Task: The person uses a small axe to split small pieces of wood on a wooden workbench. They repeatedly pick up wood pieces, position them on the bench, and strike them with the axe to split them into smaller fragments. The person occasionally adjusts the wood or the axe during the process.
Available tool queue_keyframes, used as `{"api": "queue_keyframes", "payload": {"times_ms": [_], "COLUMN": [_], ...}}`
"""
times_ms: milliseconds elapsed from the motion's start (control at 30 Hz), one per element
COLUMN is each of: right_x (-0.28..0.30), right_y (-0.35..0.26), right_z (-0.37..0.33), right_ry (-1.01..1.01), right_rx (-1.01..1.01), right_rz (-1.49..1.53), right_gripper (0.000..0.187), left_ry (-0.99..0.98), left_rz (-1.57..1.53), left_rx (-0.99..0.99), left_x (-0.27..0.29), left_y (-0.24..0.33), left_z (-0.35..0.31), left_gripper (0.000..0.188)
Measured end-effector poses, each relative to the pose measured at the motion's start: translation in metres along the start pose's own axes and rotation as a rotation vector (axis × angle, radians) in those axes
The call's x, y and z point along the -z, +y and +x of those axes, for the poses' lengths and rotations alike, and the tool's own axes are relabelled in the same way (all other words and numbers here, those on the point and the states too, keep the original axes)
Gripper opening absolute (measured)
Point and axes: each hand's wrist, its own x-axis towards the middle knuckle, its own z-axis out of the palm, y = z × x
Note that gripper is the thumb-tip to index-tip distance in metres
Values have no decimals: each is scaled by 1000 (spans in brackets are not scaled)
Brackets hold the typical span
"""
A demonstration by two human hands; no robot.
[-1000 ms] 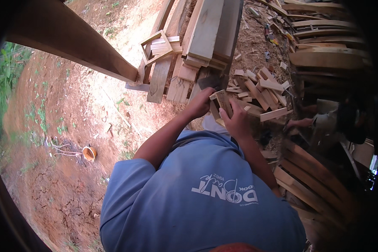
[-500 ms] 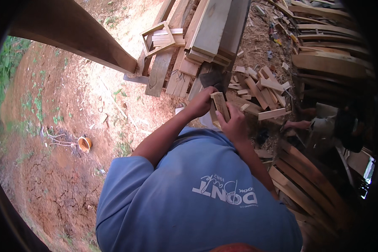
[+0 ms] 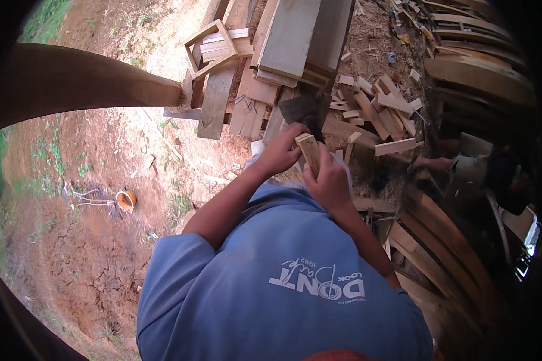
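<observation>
In front of my blue shirt I hold a short, pale wooden piece (image 3: 308,154), tilted with one end pointing away from me. My left hand (image 3: 283,148) is closed at its far left side, its fingertips partly hidden. Around its right side my right hand (image 3: 330,180) is wrapped, thumb lying along the wood. The lower part of the piece is hidden behind my right hand and shirt. Just beyond my hands is a dark, blurred object (image 3: 298,108) at the end of the stacked boards; I cannot make out what it is.
Thick boards (image 3: 289,39) are stacked ahead, with a wooden frame (image 3: 221,35) on the left ones. Offcuts (image 3: 379,108) lie heaped to the right. A post (image 3: 102,81) stands left, an orange bucket (image 3: 126,201) on the dirt. Another person's arm (image 3: 430,163) shows at right, near curved timbers (image 3: 442,240).
The view has shifted slightly. My right hand and the wooden piece have moved a little left, and the wood is turned somewhat. Both hands keep their hold.
</observation>
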Motion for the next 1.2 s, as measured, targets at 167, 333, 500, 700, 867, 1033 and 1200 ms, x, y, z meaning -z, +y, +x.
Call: {"api": "queue_keyframes", "payload": {"times_ms": [167, 333, 500, 700, 867, 1033, 1200], "right_x": [-9, -9, -12, -10, -12, -14, -13], "right_y": [5, 0, 1, 0, -1, -1, -3], "right_z": [-3, -2, -2, -4, -4, -4, -4], "right_ry": [21, 32, 49, 37, 53, 60, 48], "right_rx": [51, 60, 74, 86, 91, 96, 84], "right_rz": [31, 33, 34, 14, 11, 9, 1], "right_gripper": [63, 62, 63, 63, 64, 64, 64], "left_ry": [-12, -53, -50, -37, -43, -37, -39], "left_rz": [-91, -144, -115, -115, -122, -97, -123], "left_rx": [-22, 37, -12, -11, -17, -33, -19], "left_x": [3, 2, 0, -1, -1, -2, -1], "left_y": [7, -2, -5, -7, -8, -10, -9], "left_z": [2, 4, 4, 4, 4, 4, 3], "left_gripper": [30, 22, 19, 17, 16, 15, 16]}}
